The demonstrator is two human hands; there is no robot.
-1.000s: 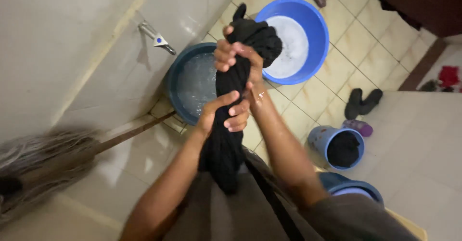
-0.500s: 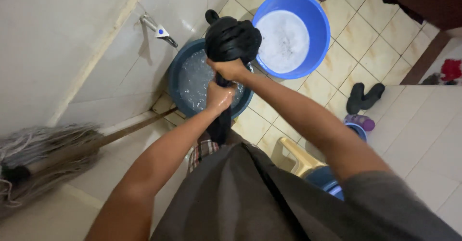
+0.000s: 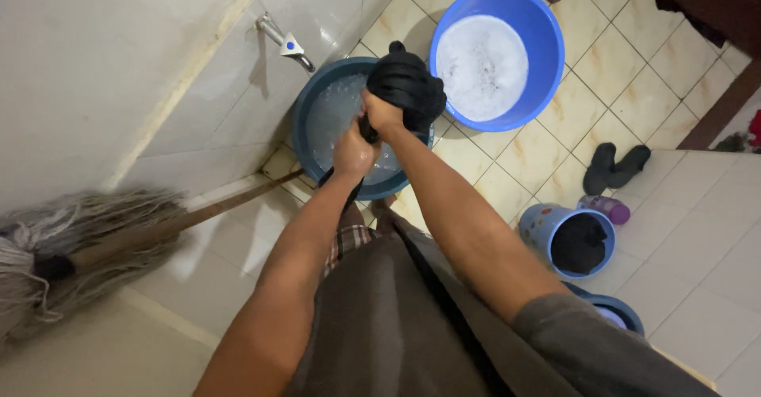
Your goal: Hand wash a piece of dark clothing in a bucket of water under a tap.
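Hands — left hand [image 3: 354, 150], right hand [image 3: 383, 116] — grip black cloth [image 3: 406, 88], lower end hidden.

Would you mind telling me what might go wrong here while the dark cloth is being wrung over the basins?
Water squeezed from the black cloth, gripped by the left hand and right hand, may miss the dark basin and wet the tiled floor, making it slippery. Drips could also reach the soapy blue basin alongside.

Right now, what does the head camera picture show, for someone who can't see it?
Both hands, left hand and right hand, grip a twisted black cloth above a dark blue basin of water. Beside it sits a bright blue basin of suds; a mop leans on the wall.
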